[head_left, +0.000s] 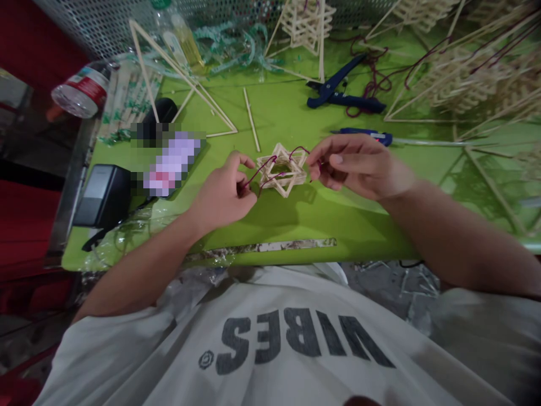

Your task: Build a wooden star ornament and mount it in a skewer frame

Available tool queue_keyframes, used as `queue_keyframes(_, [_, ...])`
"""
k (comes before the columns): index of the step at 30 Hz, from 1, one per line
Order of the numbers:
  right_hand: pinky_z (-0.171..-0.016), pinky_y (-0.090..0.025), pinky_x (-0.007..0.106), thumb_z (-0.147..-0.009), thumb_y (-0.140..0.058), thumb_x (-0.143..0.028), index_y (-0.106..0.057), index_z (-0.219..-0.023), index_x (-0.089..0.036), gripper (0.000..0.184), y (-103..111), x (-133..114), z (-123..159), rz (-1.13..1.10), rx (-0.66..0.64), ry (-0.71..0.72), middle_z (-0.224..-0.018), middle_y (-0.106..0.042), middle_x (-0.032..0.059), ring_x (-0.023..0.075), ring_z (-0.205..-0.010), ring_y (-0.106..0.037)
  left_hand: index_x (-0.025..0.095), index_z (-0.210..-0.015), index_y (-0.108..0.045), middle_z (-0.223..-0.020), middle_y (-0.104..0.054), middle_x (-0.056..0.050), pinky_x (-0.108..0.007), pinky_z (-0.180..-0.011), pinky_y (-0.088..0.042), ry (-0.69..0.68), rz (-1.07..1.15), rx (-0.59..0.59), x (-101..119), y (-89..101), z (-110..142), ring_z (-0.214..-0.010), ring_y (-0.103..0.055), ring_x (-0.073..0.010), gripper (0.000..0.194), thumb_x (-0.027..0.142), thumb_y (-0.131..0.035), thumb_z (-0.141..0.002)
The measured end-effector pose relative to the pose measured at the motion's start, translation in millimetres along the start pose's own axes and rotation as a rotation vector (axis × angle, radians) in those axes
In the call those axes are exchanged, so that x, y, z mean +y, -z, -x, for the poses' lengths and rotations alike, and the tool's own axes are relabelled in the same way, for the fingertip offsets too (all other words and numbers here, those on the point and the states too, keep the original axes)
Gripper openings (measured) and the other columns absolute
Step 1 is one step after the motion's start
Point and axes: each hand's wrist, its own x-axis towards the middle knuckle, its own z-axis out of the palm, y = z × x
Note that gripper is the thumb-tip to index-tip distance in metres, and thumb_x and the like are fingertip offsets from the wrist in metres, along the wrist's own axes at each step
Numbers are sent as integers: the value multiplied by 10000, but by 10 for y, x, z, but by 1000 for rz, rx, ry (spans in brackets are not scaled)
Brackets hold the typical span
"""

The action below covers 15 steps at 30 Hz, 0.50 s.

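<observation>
A small star-shaped frame of pale wooden sticks [286, 189] lies on the green table in front of me, with dark red string [266, 164] looped through its corners. To its left, my left hand [226, 189] is closed with its fingers curled around an end of the string. On the other side, my right hand [353, 163] pinches another length of the string between thumb and fingers, just off the star's right corner. The fingertips of both hands are close to the star. A loose wooden stick [251, 119] lies behind it.
Blue cutters [338, 93] and a blue-handled tool [367, 135] lie beyond my right hand. Stick frames [456, 79] crowd the back right. A phone [173, 166], a black box [103, 194] and bottles [82, 90] stand at the left. A metal strip [287, 246] lies along the front edge.
</observation>
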Motion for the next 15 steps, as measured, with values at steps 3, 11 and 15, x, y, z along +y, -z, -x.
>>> queue_keyframes(3, [-558, -489, 224, -1019, -1021, -452, -886, -1167, -107, 398, 12, 8, -4, 12, -19, -7, -972, -867, 96, 88, -661, -636, 278, -1263, -698, -803, -809, -1, -397, -620, -487, 81, -106, -77, 42, -13, -28, -651, -722, -260, 481, 409, -893, -844])
queue_keyframes(11, [-572, -505, 219, -1011, -1019, -449, -872, -1157, -108, 400, 11, 5, -10, 28, -6, -45, -965, -867, 87, 88, -648, -657, 269, -809, -727, -677, -691, -40, -364, -642, -418, -3, -386, -10, -39, -152, -85, -613, -601, -237, 279, 485, -841, -941])
queue_keyframes(15, [-561, -497, 231, -989, -1040, -493, -879, -1137, -132, 422, 10, -12, -5, 49, 11, -55, -952, -868, 77, 97, -644, -655, 261, -816, -735, -711, -720, -46, -370, -661, -430, -17, -374, -17, -41, -125, -65, -638, -617, -239, 168, 386, -788, -914])
